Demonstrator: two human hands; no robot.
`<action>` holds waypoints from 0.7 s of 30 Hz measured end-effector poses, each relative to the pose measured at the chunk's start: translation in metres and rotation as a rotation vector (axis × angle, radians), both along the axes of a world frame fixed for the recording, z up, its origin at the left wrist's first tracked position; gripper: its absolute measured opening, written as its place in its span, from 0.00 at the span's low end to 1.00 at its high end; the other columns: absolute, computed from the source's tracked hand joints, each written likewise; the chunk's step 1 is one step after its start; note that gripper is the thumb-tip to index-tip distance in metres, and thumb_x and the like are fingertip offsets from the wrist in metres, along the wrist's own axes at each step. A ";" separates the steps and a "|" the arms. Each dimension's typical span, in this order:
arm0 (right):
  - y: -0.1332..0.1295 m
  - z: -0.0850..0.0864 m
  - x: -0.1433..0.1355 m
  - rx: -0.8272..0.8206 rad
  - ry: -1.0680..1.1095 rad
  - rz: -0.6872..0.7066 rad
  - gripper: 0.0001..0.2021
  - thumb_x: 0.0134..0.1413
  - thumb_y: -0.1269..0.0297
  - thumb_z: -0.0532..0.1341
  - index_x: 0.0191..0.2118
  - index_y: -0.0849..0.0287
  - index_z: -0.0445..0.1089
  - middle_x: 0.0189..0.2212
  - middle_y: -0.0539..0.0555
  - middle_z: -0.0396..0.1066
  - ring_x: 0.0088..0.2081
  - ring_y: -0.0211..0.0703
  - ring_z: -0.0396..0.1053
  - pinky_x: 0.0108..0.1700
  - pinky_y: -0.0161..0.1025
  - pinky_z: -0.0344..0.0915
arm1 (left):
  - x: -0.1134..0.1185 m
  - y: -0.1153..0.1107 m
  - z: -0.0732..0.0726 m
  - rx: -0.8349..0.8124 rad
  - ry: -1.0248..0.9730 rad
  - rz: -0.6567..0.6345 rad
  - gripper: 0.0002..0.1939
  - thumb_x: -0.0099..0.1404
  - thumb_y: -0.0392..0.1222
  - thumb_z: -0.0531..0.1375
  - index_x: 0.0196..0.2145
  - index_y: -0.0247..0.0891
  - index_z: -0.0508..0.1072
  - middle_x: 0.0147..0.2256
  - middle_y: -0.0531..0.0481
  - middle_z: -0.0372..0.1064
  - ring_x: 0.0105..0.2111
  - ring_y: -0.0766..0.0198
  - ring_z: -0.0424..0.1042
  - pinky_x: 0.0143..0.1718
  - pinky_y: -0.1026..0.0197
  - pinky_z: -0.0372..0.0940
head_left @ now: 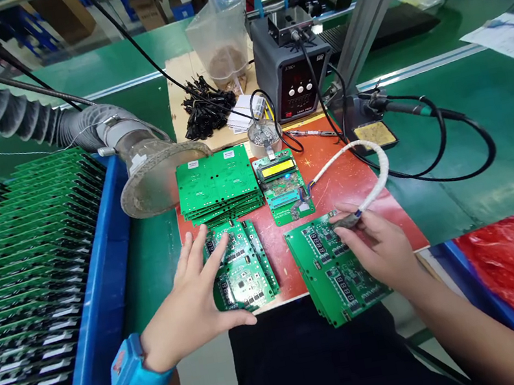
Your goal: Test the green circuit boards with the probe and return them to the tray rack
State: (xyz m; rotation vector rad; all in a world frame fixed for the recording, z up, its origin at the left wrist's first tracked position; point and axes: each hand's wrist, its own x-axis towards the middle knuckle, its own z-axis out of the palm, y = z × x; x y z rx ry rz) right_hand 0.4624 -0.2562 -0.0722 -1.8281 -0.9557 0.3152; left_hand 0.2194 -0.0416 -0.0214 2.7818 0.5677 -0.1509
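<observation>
Looming beyond the splayed left hand (pixel 196 285) is a funnel (pixel 156 180); the right hand (pixel 385 250) pinches a cabled probe (pixel 347 222).

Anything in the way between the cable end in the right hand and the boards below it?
Nothing visible. The right hand holds the cable end over the far part of the right-hand board stack; contact is hard to tell. The white cable arches away toward the small display board, not between them.

One camera sits on the person's head. It looks forward and down at the desk (pixel 465 197), near enough to see the left hand (pixel 200 294) and right hand (pixel 382 247) well. The lap (pixel 316 366) is at the bottom, boxes (pixel 148 8) far off at the top.
</observation>
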 end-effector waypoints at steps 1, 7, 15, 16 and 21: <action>0.000 0.000 0.000 -0.001 -0.002 0.000 0.14 0.60 0.66 0.59 0.52 0.52 0.66 0.42 0.53 0.75 0.42 0.43 0.74 0.48 0.43 0.71 | 0.002 -0.004 0.001 0.031 -0.053 0.009 0.56 0.52 0.67 0.63 0.67 0.43 0.40 0.68 0.32 0.29 0.66 0.29 0.28 0.57 0.27 0.50; -0.001 0.002 0.000 -0.014 -0.019 -0.001 0.14 0.60 0.66 0.59 0.51 0.53 0.66 0.41 0.53 0.75 0.42 0.43 0.74 0.47 0.42 0.71 | 0.036 -0.053 0.007 0.004 -0.422 -0.172 0.21 0.66 0.43 0.59 0.55 0.37 0.64 0.59 0.39 0.59 0.65 0.49 0.50 0.64 0.39 0.51; 0.001 0.003 -0.001 0.009 -0.031 0.004 0.13 0.60 0.66 0.59 0.50 0.54 0.67 0.43 0.54 0.74 0.41 0.42 0.74 0.44 0.39 0.72 | 0.065 -0.102 -0.013 -0.277 -0.446 -0.346 0.07 0.66 0.44 0.59 0.39 0.40 0.74 0.40 0.48 0.72 0.46 0.57 0.70 0.47 0.53 0.69; 0.002 0.003 -0.001 0.011 -0.031 0.005 0.13 0.60 0.66 0.59 0.50 0.54 0.67 0.43 0.54 0.74 0.41 0.41 0.74 0.44 0.39 0.71 | 0.065 -0.103 -0.015 -0.287 -0.452 -0.330 0.08 0.65 0.45 0.60 0.38 0.40 0.74 0.39 0.48 0.71 0.44 0.57 0.70 0.45 0.53 0.70; 0.002 0.003 -0.001 0.014 -0.047 0.002 0.14 0.60 0.67 0.59 0.51 0.53 0.67 0.42 0.53 0.74 0.41 0.40 0.73 0.46 0.39 0.70 | 0.066 -0.096 -0.017 -0.253 -0.565 -0.125 0.10 0.65 0.38 0.60 0.43 0.34 0.72 0.39 0.43 0.69 0.42 0.60 0.69 0.42 0.58 0.70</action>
